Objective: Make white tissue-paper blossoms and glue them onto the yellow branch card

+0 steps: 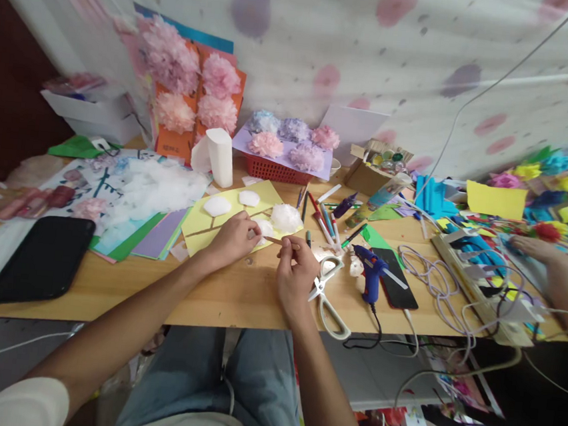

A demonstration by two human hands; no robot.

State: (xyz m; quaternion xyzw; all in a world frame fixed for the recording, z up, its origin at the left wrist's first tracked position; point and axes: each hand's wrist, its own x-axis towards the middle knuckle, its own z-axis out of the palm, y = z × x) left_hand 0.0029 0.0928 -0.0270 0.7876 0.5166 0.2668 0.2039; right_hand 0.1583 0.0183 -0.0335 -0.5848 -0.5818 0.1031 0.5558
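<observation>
My right hand pinches a thin brown strip that points left toward my other hand. The fingers of my left hand are closed beside a small white fluffy piece; what they grip is hidden. Under and behind the hands lies a yellow sheet with brown branch-like lines. White paper shapes and a fluffy white tuft sit on it. White-handled scissors rest open just right of my right hand, with a blue glue gun beyond them.
A black phone, a power strip and loose cables crowd the right side. Another person's hand reaches in there. Markers lie behind the scissors. A black tablet-like device, cotton and coloured paper are left.
</observation>
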